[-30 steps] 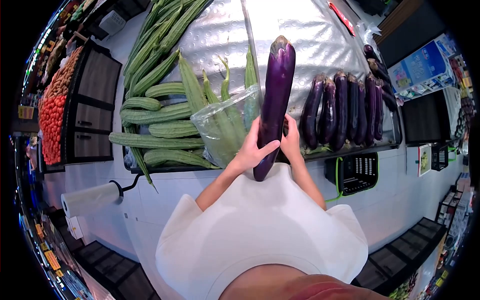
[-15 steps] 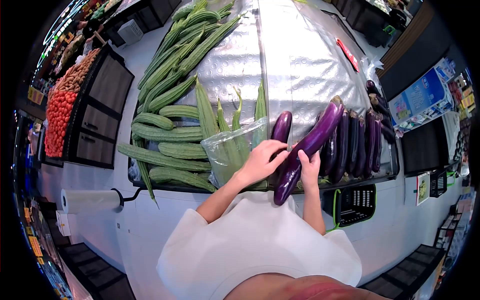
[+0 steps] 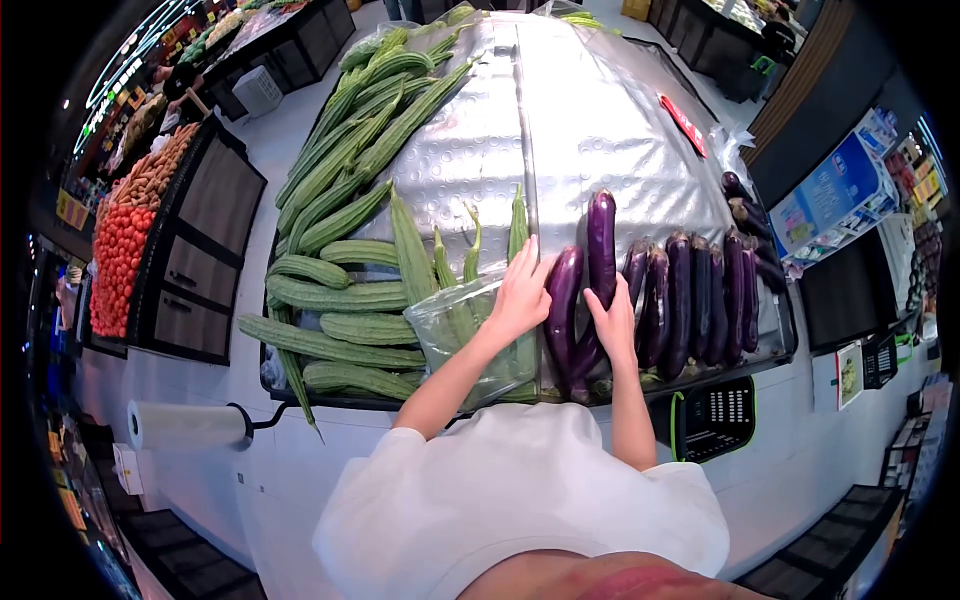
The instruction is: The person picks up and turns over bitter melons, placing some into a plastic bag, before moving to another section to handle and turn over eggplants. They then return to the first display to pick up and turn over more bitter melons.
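My right hand [image 3: 613, 325] is wrapped round the lower part of a glossy purple eggplant [image 3: 602, 240], thumb on its left side and fingers along its right. This eggplant points away from me on the silver-lined stand. Just left of it lies another curved eggplant [image 3: 562, 300], its lower end close to the first. Flat and outstretched, my left hand [image 3: 522, 292] rests alongside that eggplant, fingers pointing away. Under my left wrist, a clear plastic bag [image 3: 455, 320] covers the lower ends of some ridged gourds [image 3: 412, 240].
A row of dark eggplants [image 3: 680, 300] lines the right front of the stand. Long green gourds [image 3: 350, 290] fill its left side. A plastic bag roll [image 3: 190, 425] sticks out at front left. A black basket [image 3: 715, 420] stands below the front edge.
The eggplant in my right hand has moved from a slant across the front edge to lying lengthwise on the stand. My left hand has come off it and moved forward, fingers straightened.
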Motion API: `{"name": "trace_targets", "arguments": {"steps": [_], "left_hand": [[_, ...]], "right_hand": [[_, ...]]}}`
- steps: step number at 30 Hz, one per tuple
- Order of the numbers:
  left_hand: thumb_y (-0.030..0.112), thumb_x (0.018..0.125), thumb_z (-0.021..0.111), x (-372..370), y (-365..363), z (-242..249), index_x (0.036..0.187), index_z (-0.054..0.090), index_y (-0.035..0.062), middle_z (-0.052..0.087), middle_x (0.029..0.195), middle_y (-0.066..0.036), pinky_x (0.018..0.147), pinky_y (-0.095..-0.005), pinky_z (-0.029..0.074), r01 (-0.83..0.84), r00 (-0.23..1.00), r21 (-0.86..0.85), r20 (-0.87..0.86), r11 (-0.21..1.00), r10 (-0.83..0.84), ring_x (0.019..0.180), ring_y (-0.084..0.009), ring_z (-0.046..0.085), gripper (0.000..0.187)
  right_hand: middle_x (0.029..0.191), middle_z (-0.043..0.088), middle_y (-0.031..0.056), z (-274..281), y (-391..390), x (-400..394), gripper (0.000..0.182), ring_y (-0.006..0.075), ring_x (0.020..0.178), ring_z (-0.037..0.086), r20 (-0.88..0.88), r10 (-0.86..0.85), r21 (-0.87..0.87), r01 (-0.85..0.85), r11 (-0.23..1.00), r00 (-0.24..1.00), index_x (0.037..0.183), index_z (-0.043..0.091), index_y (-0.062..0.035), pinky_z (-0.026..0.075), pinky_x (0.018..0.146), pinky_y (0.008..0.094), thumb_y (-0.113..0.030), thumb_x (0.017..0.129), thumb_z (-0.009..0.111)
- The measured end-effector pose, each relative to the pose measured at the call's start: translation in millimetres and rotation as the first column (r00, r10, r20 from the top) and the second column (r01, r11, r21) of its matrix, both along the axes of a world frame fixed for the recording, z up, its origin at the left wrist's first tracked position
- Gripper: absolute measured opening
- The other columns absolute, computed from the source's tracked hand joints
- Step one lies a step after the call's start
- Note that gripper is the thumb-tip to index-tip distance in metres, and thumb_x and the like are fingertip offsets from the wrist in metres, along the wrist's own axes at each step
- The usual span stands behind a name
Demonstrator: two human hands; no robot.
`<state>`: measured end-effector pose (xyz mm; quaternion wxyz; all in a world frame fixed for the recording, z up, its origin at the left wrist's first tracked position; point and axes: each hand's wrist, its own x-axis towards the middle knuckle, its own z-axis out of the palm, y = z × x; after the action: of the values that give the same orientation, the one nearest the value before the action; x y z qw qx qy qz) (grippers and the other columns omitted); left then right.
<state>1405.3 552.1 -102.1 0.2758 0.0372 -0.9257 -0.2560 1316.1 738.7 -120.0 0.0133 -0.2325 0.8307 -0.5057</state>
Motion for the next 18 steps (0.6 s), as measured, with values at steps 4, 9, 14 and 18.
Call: {"name": "trace_targets", "arguments": {"steps": [4, 9, 14, 18], "left_hand": [[0.001, 0.077, 0.058, 0, 1, -8, 0.133, 0.054, -0.0025, 0.034, 0.152, -0.036, 0.118, -0.0519, 0.032, -0.018, 1.000, -0.067, -0.017, 0.998, 0.017, 0.139, -0.0501, 0.038, 0.056], [0.004, 0.081, 0.060, 1, 2, -20, 0.136, 0.053, 0.0015, 0.033, 0.152, -0.035, 0.117, -0.0543, 0.031, -0.007, 0.999, -0.164, -0.051, 0.986, -0.002, 0.139, -0.0513, 0.036, 0.055], [0.006, 0.081, 0.062, 1, 6, -23, 0.136, 0.054, 0.0038, 0.032, 0.153, -0.035, 0.119, -0.0544, 0.029, -0.044, 0.999, -0.225, -0.039, 0.973, 0.037, 0.141, -0.0482, 0.036, 0.056], [0.007, 0.081, 0.063, 1, 6, -25, 0.136, 0.055, 0.0048, 0.032, 0.154, -0.034, 0.119, -0.0539, 0.029, -0.048, 0.998, -0.260, -0.040, 0.964, 0.039, 0.142, -0.0471, 0.036, 0.056]], "right_hand": [[0.132, 0.057, 0.0262, -18, -4, 3, 0.054, 0.0426, 0.123, 0.054, -0.123, -0.045, 0.017, 0.047, 0.999, 0.991, 0.143, 0.044, 0.0023, 0.044, 0.104, 0.0458, -0.027, 0.100, 0.060], [0.135, 0.053, 0.0251, -35, 17, 10, 0.050, 0.0424, 0.130, 0.047, -0.289, -0.004, 0.074, 0.026, 0.997, 0.957, 0.137, 0.048, 0.0060, 0.039, 0.110, 0.0468, -0.021, 0.098, 0.062], [0.134, 0.051, 0.0223, -34, 36, 14, 0.043, 0.0417, 0.126, 0.047, -0.376, -0.122, 0.122, 0.180, 0.976, 0.919, 0.133, 0.054, 0.0020, 0.039, 0.107, 0.0481, -0.015, 0.095, 0.063], [0.127, 0.055, 0.0235, -59, 52, 11, 0.047, 0.0429, 0.119, 0.051, -0.263, -0.247, 0.108, 0.283, 0.953, 0.933, 0.136, 0.052, 0.0001, 0.042, 0.103, 0.0472, -0.019, 0.095, 0.065]]}}
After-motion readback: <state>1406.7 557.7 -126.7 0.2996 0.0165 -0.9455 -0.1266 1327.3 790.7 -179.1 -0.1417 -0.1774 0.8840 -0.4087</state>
